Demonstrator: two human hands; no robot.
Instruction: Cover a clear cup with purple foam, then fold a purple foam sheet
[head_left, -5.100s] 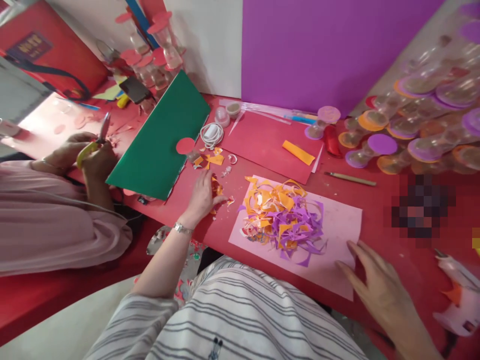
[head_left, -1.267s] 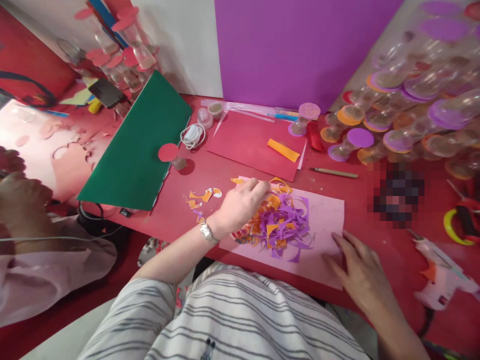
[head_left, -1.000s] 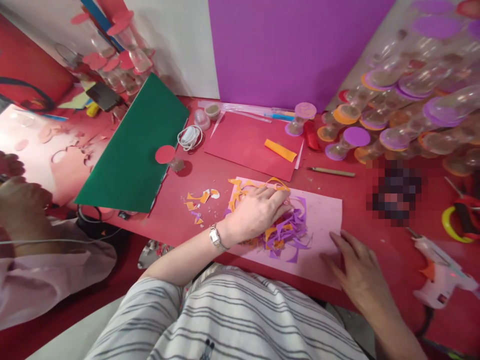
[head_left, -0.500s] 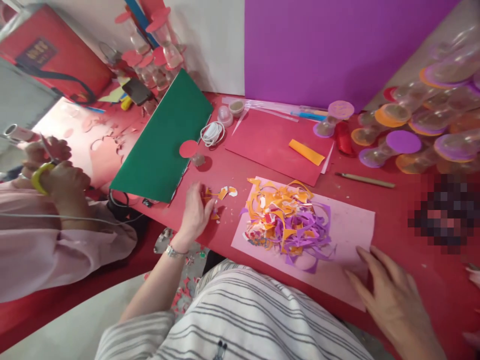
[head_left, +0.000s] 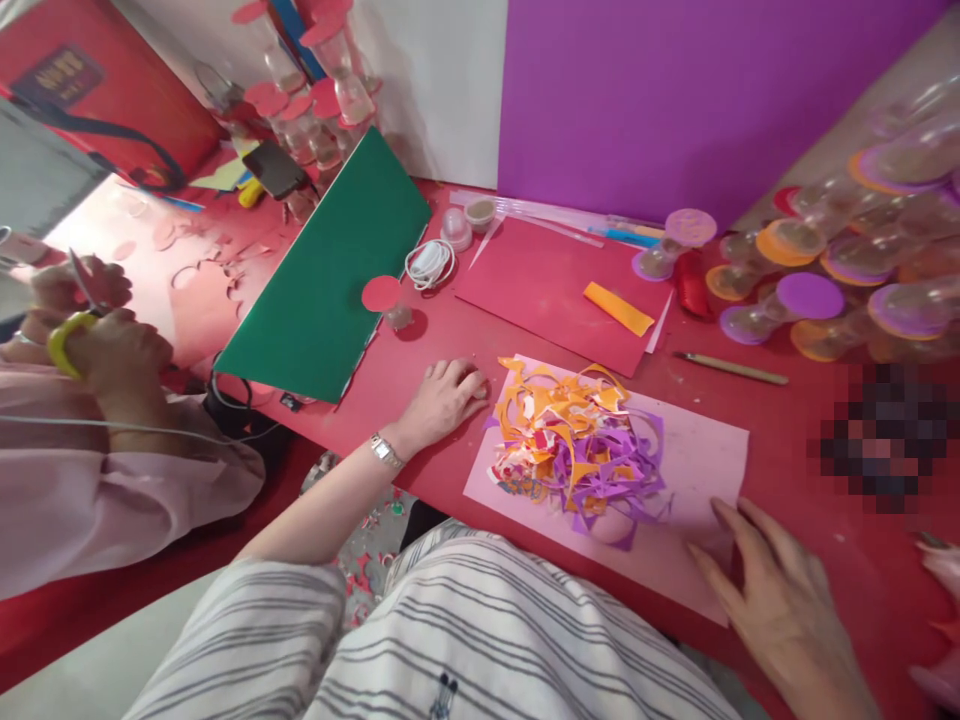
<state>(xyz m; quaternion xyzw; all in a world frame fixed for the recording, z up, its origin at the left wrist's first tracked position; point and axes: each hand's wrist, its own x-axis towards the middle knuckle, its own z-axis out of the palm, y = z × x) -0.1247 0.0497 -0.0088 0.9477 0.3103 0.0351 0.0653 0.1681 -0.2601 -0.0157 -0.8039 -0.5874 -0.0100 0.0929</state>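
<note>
My left hand [head_left: 444, 403] rests on the red table at the left edge of a pink sheet [head_left: 697, 440]. Its fingers are bent down and close together, and whatever lies beneath them is hidden. A heap of orange, purple and white paper scraps [head_left: 577, 440] covers the left and middle of that sheet. Over the sheet's right edge lies my right hand [head_left: 772, 585], thumb and fingers spread, touching the paper without gripping anything I can see.
Behind the sheet are red card [head_left: 547, 280], an orange strip [head_left: 619, 308] and a brush-like stick [head_left: 731, 368]. Several hourglasses [head_left: 810, 295] crowd the right. A green board [head_left: 330, 280] stands left; beyond it another person's hands hold yellow-handled scissors [head_left: 69, 342].
My left hand has moved right and forward across the table to the pink sheet's edge. Loose scraps that lay beside it no longer show there. My right hand stays almost still.
</note>
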